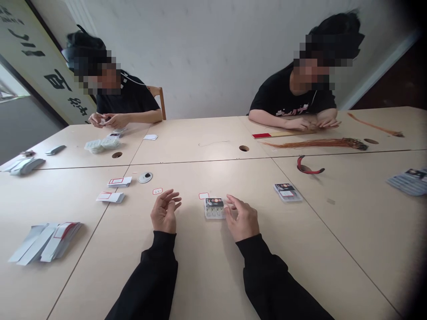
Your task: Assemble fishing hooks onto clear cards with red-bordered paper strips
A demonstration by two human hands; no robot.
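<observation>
A small clear plastic box [215,212] with a dark printed label lies flat on the table in front of me. Beside its right edge is my right hand [243,218], fingers apart; the thumb is at the box's side, and whether it touches I cannot tell. My left hand [166,212] hovers to the left of the box, its fingers loosely curled and apart, holding nothing. A white sticker with a red border [203,195] lies just behind the box. Another red-bordered sticker [157,191] is just beyond my left fingertips.
A second labelled box [287,193] lies to the right, near a red curved object [310,170]. Paper strips [46,242] and smaller stacks [111,197] are on the left, with a round disc [145,178]. Two people work across the table [187,133], one beside long reddish strands [320,143].
</observation>
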